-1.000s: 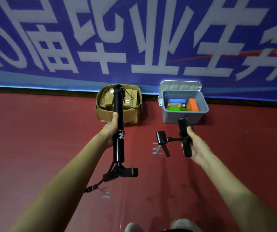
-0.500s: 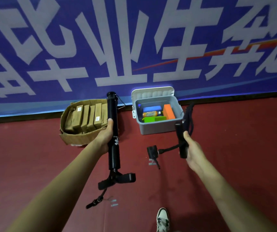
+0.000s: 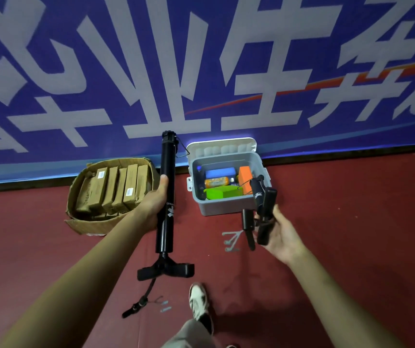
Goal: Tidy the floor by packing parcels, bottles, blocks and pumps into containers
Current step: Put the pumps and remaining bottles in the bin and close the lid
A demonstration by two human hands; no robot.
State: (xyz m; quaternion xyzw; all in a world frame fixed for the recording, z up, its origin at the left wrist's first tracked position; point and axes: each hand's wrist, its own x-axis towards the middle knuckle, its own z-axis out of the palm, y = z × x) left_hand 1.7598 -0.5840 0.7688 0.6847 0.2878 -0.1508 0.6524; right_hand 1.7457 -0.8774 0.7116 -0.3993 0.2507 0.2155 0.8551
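The left hand (image 3: 154,203) is clenched around the barrel of a long black floor pump (image 3: 166,229), thumb along its side, holding it nearly upright in the air between the two containers. Its top end reaches up in front of the blue banner (image 3: 201,71), and its T-shaped end (image 3: 166,270) points down, with a short black hose (image 3: 148,290) dangling from it over the red floor (image 3: 351,234).

The right hand (image 3: 283,236) grasps a smaller folded black pump (image 3: 267,202) – fingers wrapped under its body, palm turned up. The pump's upper end sits over the front right corner of the grey plastic bin (image 3: 222,207), the rest just outside its front wall.

The bin stands against the banner with its lid tipped back. Inside lie a blue block (image 3: 220,172), an orange block (image 3: 245,177), a green block (image 3: 220,192) and an orange bottle (image 3: 217,182).

To the left of the bin, near it but apart, sits a torn cardboard box (image 3: 76,226) filled with brown parcels (image 3: 112,189) standing on edge in a row.

A white-and-black shoe (image 3: 198,301) shows at the bottom – on the floor below the long pump.
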